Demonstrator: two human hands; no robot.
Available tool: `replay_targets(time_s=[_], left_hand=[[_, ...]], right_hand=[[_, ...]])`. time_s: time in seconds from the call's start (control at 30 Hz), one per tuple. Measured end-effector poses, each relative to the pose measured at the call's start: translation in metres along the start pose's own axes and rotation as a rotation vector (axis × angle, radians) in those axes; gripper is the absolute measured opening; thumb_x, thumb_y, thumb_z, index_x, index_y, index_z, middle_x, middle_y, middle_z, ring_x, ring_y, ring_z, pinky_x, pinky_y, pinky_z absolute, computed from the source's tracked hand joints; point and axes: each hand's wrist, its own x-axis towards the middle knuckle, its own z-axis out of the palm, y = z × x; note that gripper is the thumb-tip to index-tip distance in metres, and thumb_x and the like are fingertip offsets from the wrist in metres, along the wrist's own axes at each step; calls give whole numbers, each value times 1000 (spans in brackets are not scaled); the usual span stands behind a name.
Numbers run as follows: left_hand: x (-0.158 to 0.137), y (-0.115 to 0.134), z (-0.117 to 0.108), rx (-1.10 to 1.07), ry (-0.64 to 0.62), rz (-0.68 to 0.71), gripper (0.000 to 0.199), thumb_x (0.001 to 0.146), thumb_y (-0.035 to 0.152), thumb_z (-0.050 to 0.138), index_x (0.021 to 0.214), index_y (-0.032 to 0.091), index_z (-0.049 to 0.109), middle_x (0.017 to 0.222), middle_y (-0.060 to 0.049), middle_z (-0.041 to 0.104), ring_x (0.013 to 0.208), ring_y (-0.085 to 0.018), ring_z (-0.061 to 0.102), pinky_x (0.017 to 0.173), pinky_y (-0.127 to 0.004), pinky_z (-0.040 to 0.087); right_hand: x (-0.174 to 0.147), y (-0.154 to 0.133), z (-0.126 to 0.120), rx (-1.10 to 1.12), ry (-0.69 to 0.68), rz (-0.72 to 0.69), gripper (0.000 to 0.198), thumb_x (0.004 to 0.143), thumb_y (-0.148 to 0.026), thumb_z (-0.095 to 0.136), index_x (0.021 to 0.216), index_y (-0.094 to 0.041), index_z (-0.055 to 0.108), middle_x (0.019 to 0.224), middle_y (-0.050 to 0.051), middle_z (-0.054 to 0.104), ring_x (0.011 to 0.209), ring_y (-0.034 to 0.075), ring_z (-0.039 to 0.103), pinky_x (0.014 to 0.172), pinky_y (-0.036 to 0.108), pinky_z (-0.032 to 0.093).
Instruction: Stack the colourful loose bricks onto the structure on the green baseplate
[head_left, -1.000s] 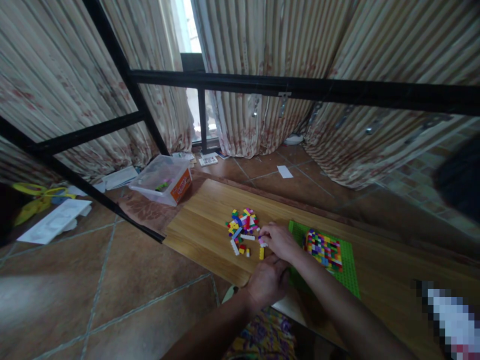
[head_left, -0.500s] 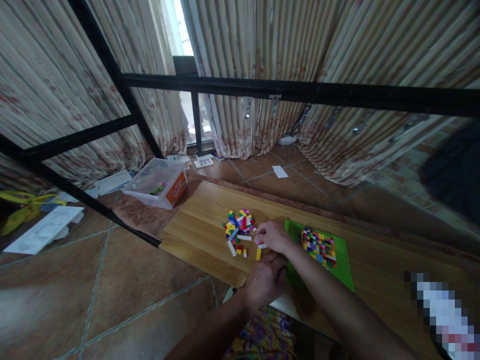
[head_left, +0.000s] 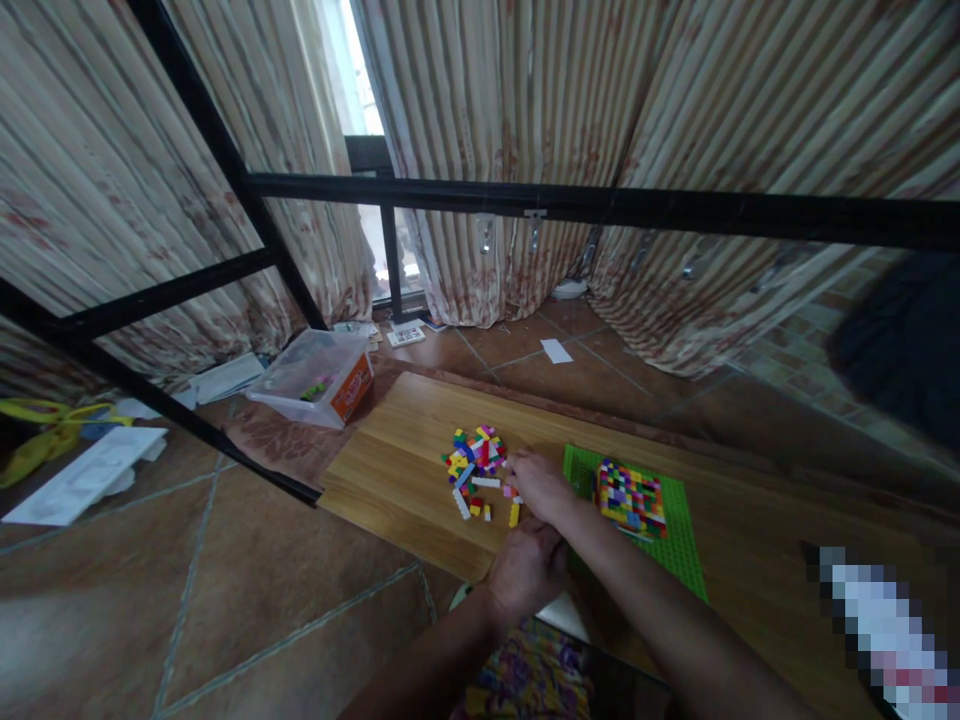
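My right hand (head_left: 538,484) reaches in at the right edge of a loose pile of coloured toy bricks (head_left: 480,452). Its fingers are pinched together, and what they hold, if anything, is hidden. Closer to me, my left hand (head_left: 528,566) is curled closed low over the board; its fingertips cannot be made out. A yellow brick (head_left: 514,514) lies just beyond it, with a pink brick (head_left: 509,491) near by. White bricks (head_left: 461,503) lie at the pile's near side. Right of my hands, a block of many-coloured bricks (head_left: 631,497) sits on a green baseplate (head_left: 681,525).
The wooden tabletop (head_left: 397,470) carries all the bricks. Behind its left end stands a clear plastic box (head_left: 300,385) with an orange label. A black metal frame (head_left: 465,192) crosses in front of curtains (head_left: 465,100). White packaging (head_left: 82,475) lies on the tiled floor at left.
The view has shifted slightly. My right hand has moved a little toward the pile, off the pink brick it was beside. My left hand stays curled in nearly the same place.
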Motion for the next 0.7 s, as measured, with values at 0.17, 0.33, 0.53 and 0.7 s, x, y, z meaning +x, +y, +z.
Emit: replay_targets(time_s=[0.17, 0.33, 0.53, 0.7], left_hand=[[1, 3, -3, -50, -2, -10, 25, 78, 6, 50, 93, 17, 66, 95, -9, 67, 92, -22, 61, 86, -34, 51], [3, 11, -12, -172, 76, -79, 16, 90, 16, 45, 93, 18, 61, 94, -7, 64, 90, -19, 59, 82, -31, 47], [3, 16, -23, -277, 130, -204, 22, 97, 32, 37, 94, 18, 55, 79, -2, 58, 73, -14, 54, 69, -26, 42], [5, 13, -25, -268, -19, -122, 27, 97, 34, 38, 85, 18, 57, 79, -3, 60, 77, -15, 56, 70, -26, 41]], right_hand=[[-6, 1, -7, -4, 31, -5, 19, 86, -12, 49, 87, -16, 68, 96, 10, 69, 90, 20, 64, 78, 28, 43], [-43, 15, -11, 272, 306, 32, 21, 90, -18, 45, 97, -20, 65, 101, 6, 68, 95, 18, 64, 85, 29, 45], [-111, 22, 7, 599, 427, 112, 26, 86, -23, 49, 107, -23, 65, 99, 5, 69, 90, 19, 65, 83, 33, 49], [-129, 10, 17, 720, 413, 135, 26, 85, -23, 51, 106, -25, 65, 105, 4, 69, 96, 19, 65, 88, 34, 49]])
